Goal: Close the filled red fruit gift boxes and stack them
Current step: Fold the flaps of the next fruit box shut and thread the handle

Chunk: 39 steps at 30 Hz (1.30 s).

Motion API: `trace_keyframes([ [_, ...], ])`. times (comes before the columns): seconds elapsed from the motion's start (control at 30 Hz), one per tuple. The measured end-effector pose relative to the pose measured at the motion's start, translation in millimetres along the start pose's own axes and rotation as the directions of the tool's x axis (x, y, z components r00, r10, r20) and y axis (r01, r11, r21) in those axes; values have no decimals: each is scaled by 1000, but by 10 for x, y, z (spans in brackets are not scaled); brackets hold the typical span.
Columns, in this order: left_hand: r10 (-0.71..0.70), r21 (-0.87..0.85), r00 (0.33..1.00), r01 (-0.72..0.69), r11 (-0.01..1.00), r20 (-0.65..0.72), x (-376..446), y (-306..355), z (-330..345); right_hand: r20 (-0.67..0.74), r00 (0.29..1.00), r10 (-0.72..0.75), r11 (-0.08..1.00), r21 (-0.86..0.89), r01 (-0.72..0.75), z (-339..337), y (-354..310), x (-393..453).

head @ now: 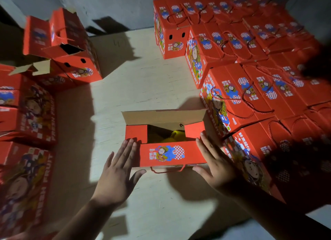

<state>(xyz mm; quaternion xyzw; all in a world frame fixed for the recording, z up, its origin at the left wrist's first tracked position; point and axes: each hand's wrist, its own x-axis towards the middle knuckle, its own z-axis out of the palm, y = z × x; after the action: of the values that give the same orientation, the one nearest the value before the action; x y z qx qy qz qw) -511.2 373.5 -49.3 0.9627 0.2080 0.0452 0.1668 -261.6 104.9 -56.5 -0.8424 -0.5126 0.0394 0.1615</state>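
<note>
rightward, a big block of closed red boxes (250,75) with rope handles crowds against the open gift box (165,144); more red boxes (26,114) line the left. centred on the pale board floor (143,82), the open box shows one raised brown cardboard flap (161,116). left hand (117,170) and right hand (214,163), fingers straight, flank its ends, pressing flat.

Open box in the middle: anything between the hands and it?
Nothing visible. The left hand rests flat at the open box's left end and the right hand at its right end, both already touching it. The far flap stands up.
</note>
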Motion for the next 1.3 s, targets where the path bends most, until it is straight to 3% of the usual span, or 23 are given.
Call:
trace_keyframes([
  [0.13, -23, -188, 996, 6, 982, -87, 107, -11, -49, -38, 999, 31, 971, 237, -21, 11, -4, 78],
  [0.23, -95, -213, 975, 51, 976, -200, 333, -50, -195, -87, 977, 194, 906, 397, -145, 5, 62, 226],
  [0.3, -210, -275, 964, 160, 948, -165, 497, -59, -317, 8, 947, 322, 802, 528, -277, -42, 87, 372],
  [0.37, -281, -335, 952, 227, 914, -121, 655, -69, -393, 108, 936, 336, 703, 633, -325, -105, 95, 545],
  [0.5, -333, -397, 928, 246, 884, -167, 782, -105, -310, 142, 930, 339, 676, 651, -346, -182, 46, 753],
  [0.63, -255, -438, 946, 147, 887, -200, 617, -206, -128, 40, 938, 345, 659, 702, -272, -191, 85, 646],
  [0.7, -114, -355, 973, 37, 934, -200, 548, -254, -73, 22, 965, 262, 696, 688, -205, -139, 93, 522],
  [0.8, 121, -228, 982, -153, 962, -147, 442, -248, 6, -52, 990, 129, 839, 539, -81, -4, 101, 365],
  [1.03, 53, -56, 999, -54, 997, -13, 612, -154, -214, -107, 987, 121, 924, 376, -72, -36, 114, 560],
  [1.17, 39, 65, 970, -56, 996, 238, 951, -155, -342, 57, 997, 44, 955, 290, -59, -149, 55, 782],
  [1.3, 118, 75, 961, -141, 987, 249, 1148, -155, -371, 128, 992, 5, 980, 197, -30, -199, 16, 955],
])
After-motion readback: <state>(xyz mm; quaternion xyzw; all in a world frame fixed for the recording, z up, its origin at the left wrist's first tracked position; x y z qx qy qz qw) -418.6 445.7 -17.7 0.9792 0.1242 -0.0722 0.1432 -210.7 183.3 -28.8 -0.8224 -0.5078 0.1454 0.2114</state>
